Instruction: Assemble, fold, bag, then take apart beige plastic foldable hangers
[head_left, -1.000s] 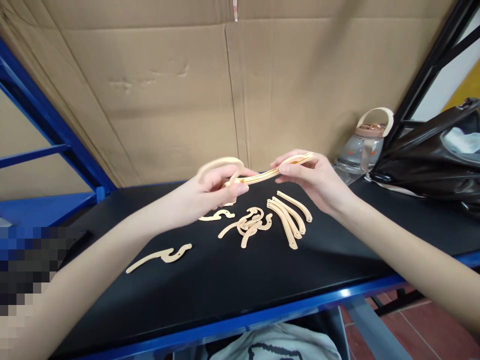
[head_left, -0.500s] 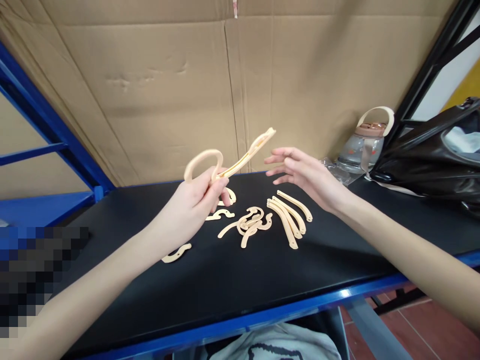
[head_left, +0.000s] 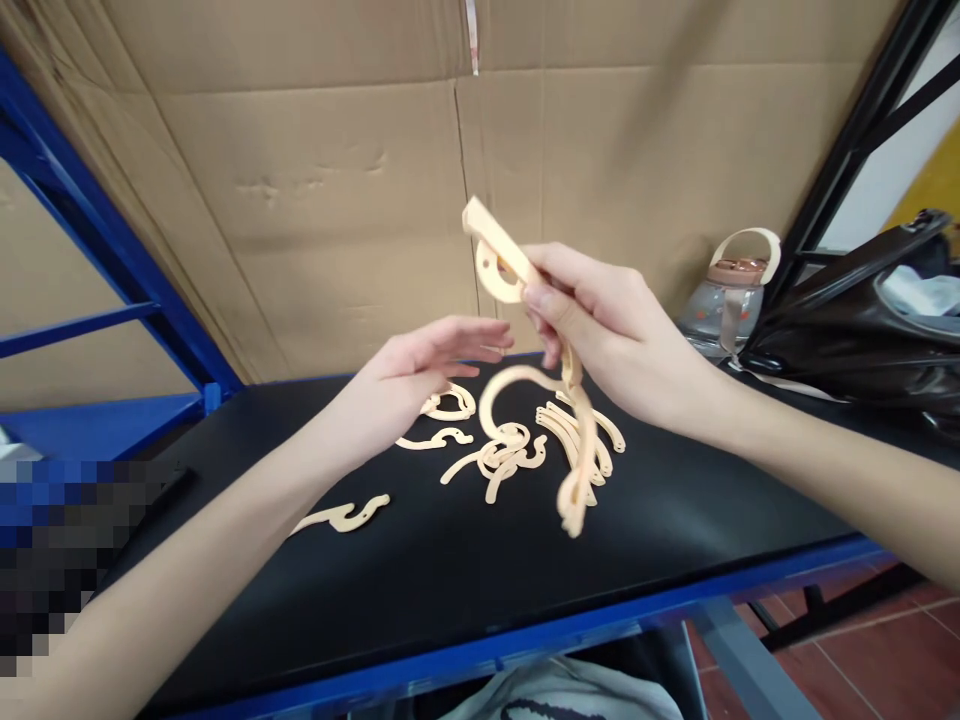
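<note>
Okay, holding up a cream plastic hanger (head_left: 502, 238) in the right grip (head_left: 607, 310), pinched between thumb and fingers, raised over the black tabletop (head_left: 450, 580). Sticking one arm of it up and to the left in front of the cardboard (head_left: 322, 240), with a small notched loop right under that arm, and dangling the other arm down in front of some long strips (head_left: 561, 435). Also showing a curved hook (head_left: 525, 373), a bit blurry, bulging out left from the joint and covering part of the pile behind. Hovering the left grip (head_left: 442, 355) just beside the hanger, apart from it, fingers loosely stretched toward the right and spread away from the thumb.

Down below, got a tangled heap of curvy bits (head_left: 504, 470), with the strips fanned out on its right. Near the left forearm (head_left: 300, 450), got a wavy piece (head_left: 349, 525) lying by itself, plus another wavy one and a loopy bunch (head_left: 454, 414) farther back, both partly hidden by the left grip. Off to the right, got a clear bottle (head_left: 739, 270) beside a shiny dark bag (head_left: 832, 325).
</note>
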